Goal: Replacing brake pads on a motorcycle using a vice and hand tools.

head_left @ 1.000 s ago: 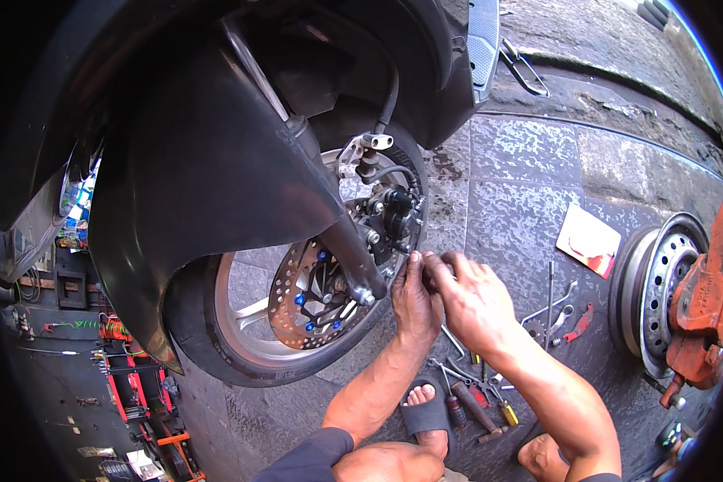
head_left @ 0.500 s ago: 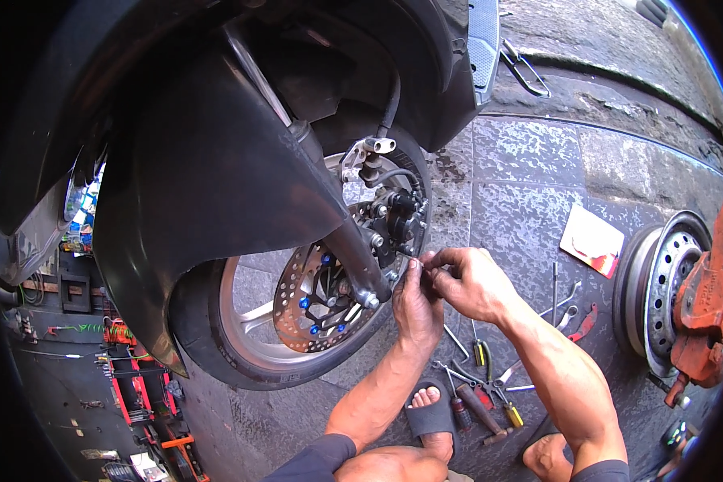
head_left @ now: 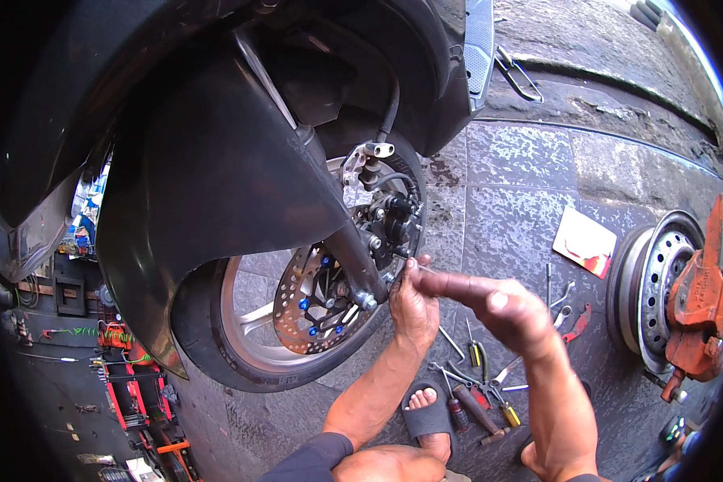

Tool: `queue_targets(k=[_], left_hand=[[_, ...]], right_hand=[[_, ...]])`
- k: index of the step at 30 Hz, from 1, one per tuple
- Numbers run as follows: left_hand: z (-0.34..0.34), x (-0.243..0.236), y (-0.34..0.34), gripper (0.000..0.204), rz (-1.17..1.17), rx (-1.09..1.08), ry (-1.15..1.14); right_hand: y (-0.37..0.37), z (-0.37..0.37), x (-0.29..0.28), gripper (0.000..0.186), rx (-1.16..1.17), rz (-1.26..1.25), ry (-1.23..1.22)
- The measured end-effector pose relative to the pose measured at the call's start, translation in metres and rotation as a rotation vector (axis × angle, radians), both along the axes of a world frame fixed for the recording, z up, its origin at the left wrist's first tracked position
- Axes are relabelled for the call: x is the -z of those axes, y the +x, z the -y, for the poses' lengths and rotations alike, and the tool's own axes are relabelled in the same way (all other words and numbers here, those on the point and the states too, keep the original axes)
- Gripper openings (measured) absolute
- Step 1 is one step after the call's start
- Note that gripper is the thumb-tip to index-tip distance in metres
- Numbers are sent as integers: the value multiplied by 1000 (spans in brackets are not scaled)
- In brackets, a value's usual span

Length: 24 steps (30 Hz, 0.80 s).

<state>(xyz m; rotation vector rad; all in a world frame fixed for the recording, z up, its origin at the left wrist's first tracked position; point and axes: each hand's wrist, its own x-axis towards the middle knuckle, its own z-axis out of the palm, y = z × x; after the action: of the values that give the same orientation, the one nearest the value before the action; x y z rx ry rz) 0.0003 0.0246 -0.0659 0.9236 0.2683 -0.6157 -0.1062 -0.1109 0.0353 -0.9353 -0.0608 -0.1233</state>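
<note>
My left hand [head_left: 414, 309] is beside the lower end of the fork leg [head_left: 353, 255], thumb and fingers pinched together. What it holds, if anything, is too small to make out. My right hand [head_left: 514, 313] is turned edge-on, its thumb apart and fingers stretched toward the left fingertips, where they meet or overlap. No object shows in it. Just beyond the left hand are the black brake caliper [head_left: 398, 221] and the drilled brake disc [head_left: 301, 313] with blue bolts, on the front wheel [head_left: 253, 373] of a motorcycle or scooter.
A black fender [head_left: 217, 177] covers the upper wheel. By my feet lie a hammer [head_left: 478, 408], pliers [head_left: 480, 363], screwdrivers and wrenches. Rightward are a white-and-red card [head_left: 584, 241], a steel wheel rim [head_left: 671, 265] and an orange vise [head_left: 703, 313]. A red tool rack [head_left: 132, 390] stands left.
My right hand has rolled over and shifted right and down, from a curled pinch at the left fingertips to stretched fingers. My left hand has barely moved. The view shifted slightly.
</note>
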Motion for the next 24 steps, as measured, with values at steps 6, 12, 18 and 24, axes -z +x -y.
queue_targets(k=[6,12,18,24], left_hand=[[-4,0,0,26,-21,56,16],[-1,-4,1,26,-45,4,-38],[2,-6,0,27,-67,53,-65],[2,-5,-2,31,-74,27,-17]], right_hand=[[39,69,17,65,-569,102,367],[22,42,6,62,-105,-155,6],[4,-51,11,58,717,-80,-462],[-1,-16,27,50,619,-418,-1396]])
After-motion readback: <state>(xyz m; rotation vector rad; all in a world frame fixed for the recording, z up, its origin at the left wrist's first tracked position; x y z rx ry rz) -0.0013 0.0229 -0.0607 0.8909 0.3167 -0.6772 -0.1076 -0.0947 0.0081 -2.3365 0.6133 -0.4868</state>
